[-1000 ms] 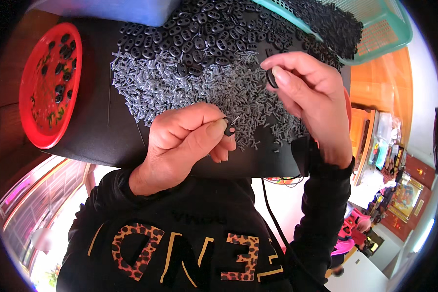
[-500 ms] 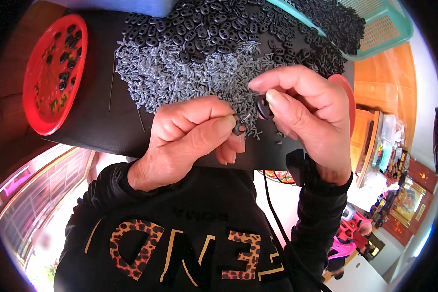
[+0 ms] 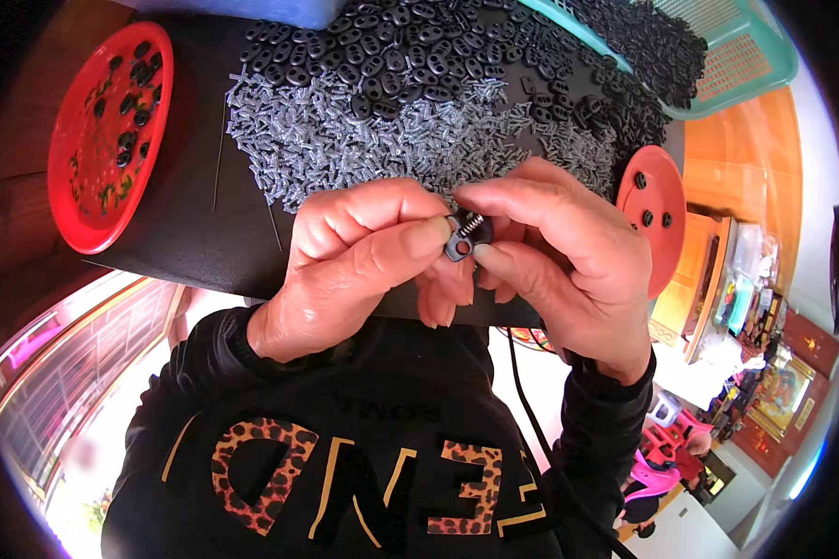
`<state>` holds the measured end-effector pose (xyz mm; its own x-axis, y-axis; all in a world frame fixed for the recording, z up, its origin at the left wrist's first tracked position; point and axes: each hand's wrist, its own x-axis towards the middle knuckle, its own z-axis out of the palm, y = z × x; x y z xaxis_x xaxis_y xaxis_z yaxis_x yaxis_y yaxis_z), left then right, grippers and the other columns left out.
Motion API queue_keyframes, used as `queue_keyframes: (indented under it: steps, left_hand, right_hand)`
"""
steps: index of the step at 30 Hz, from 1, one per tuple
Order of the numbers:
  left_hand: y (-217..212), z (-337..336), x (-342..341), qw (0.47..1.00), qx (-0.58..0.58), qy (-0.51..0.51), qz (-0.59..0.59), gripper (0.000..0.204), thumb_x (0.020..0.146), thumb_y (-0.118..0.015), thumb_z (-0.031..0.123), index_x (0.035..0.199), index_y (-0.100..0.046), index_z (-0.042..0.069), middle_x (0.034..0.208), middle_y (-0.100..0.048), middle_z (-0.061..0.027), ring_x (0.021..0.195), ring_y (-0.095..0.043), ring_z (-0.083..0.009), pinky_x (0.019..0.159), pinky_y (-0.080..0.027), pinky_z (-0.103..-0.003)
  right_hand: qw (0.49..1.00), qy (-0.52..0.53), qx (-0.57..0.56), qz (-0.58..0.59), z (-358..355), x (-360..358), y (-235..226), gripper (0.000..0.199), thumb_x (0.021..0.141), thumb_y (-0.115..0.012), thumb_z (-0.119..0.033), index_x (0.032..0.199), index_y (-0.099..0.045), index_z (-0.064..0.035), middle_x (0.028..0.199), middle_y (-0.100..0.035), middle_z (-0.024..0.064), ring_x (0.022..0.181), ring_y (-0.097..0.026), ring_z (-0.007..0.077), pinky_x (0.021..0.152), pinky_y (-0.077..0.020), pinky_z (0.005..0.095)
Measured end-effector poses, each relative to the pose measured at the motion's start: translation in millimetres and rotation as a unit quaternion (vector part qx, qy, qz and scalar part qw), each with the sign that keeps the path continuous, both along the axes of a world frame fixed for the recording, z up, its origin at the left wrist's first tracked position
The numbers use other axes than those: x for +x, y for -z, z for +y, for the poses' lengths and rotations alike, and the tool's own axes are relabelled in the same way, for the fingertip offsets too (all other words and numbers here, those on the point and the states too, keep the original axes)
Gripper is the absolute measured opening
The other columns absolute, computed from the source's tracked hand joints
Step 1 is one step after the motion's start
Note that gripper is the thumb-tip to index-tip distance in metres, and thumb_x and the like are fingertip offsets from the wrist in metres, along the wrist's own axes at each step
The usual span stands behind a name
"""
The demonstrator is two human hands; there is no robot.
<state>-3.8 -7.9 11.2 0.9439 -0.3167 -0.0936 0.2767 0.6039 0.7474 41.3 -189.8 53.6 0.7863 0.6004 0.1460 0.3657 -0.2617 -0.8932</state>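
Note:
My left hand (image 3: 350,261) pinches a small black cord-lock plunger (image 3: 456,250) with a round hole, between thumb and forefinger. A thin metal spring (image 3: 473,225) stands out from its upper end. Thumb and fingers of my right hand (image 3: 569,256) close round a black oval cord-lock shell (image 3: 484,230), partly hidden behind the spring and fingers. Both pieces meet at the spring; whether the spring sits inside the shell I cannot tell. Just beyond my hands lies a wide heap of small metal springs (image 3: 345,140) on the black tabletop (image 3: 182,200).
Black two-hole oval shells (image 3: 382,61) spread behind the springs. A green basket (image 3: 750,61) of small black parts stands far right, a blue container (image 3: 252,9) far left. A red plate (image 3: 61,196) at left and a reddish plate (image 3: 667,252) at right hold black pieces.
My right hand has moved left with the shell, bringing it against the spring and plunger in my left hand. The reddish plate at right has come into fuller view.

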Motion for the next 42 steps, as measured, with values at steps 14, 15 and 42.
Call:
queue_keyframes:
  steps: [14,15,42]
  left_hand:
    - [-6,6,3,0.997,0.058,0.044,-0.015,0.022,0.09,-0.048,0.013,0.077,-0.055,-0.003,0.071,-0.058,-0.0197,0.054,-0.051,-0.0191,0.049,-0.044,-0.028]
    - [-8,6,3,0.996,0.07,0.052,-0.003,0.021,0.09,-0.048,0.012,0.077,-0.055,-0.003,0.071,-0.058,-0.0192,0.054,-0.051,-0.0188,0.049,-0.044,-0.028]
    - [-1,7,2,0.987,0.142,0.074,-0.015,0.021,0.098,-0.046,0.015,0.091,-0.057,0.0,0.076,-0.061,-0.0034,0.061,-0.056,-0.0061,0.054,-0.046,-0.02]
  right_hand:
    - [0.968,0.008,-0.028,0.251,-9,14,-18,0.02,0.091,-0.054,-0.016,0.082,-0.054,0.0027,0.068,-0.048,0.0003,0.057,-0.04,0.0043,0.049,-0.0292,0.0199]
    - [0.965,-0.001,-0.03,0.261,-9,14,-19,0.02,0.091,-0.055,-0.016,0.082,-0.054,0.0027,0.068,-0.047,-0.0001,0.057,-0.04,0.0044,0.049,-0.0287,0.0201]
    - [0.99,-0.03,-0.091,0.102,2,18,-13,0.015,0.088,-0.06,-0.008,0.079,-0.056,0.0026,0.064,-0.047,0.0008,0.057,-0.041,0.0072,0.051,-0.0325,0.0225]
